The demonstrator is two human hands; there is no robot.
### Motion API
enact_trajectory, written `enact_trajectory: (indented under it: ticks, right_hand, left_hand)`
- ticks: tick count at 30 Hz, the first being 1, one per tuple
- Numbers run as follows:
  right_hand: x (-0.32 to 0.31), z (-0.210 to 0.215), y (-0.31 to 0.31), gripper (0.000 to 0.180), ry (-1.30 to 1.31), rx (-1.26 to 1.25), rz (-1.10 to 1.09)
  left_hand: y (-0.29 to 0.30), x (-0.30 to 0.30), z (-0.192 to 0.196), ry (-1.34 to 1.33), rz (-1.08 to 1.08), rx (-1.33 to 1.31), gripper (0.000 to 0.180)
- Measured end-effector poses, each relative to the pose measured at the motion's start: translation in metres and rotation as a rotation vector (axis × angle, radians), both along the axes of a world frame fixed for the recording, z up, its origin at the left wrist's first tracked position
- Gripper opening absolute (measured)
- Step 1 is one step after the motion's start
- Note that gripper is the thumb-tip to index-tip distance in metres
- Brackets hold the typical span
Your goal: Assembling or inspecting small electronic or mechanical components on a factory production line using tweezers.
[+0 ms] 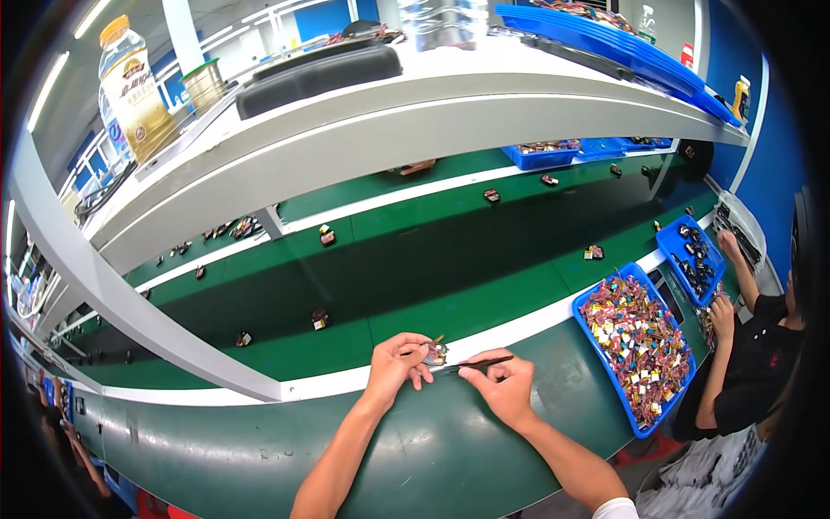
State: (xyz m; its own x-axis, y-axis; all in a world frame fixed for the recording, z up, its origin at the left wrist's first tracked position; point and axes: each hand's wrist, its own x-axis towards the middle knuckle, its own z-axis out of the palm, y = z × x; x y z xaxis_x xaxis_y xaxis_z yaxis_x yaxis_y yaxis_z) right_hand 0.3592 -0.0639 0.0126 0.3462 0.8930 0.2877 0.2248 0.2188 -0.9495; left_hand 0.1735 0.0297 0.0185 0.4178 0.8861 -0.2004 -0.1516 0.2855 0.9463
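The left hand is pinching a small coil-wound electronic part just above the green surface. The right hand is gripping thin dark tweezers, their tip touching the part. Off to the right of that hand, a blue plastic tray of similar small parts is sitting, with a co-worker's hand beyond it.

Factory assembly line, green conveyor belt, blue parts trays
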Motion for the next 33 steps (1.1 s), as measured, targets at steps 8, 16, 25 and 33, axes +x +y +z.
enact_trajectory:
  ticks: [8, 16, 25, 33]
  right_hand:
    - [0.016, 0.014, 0.003, 0.018, 0.407, -0.085, 0.094]
    - [0.014, 0.01, 0.004, 0.019, 0.406, -0.142, 0.091]
    - [0.011, 0.0, 0.007, 0.02, 0.327, -0.168, 0.075]
    - [0.011, 0.0, 0.006, 0.018, 0.362, -0.213, 0.063]
  left_hand:
    - [-0.009, 0.003, -0.012, 0.012, 0.004, 0.119, 0.019]
    - [-0.015, 0.008, -0.011, 0.085, -0.035, 0.217, 0.02]
    - [-0.018, 0.008, -0.016, 0.106, -0.033, 0.271, 0.019]
    - [-0.021, 0.01, -0.02, 0.096, -0.024, 0.34, 0.018]
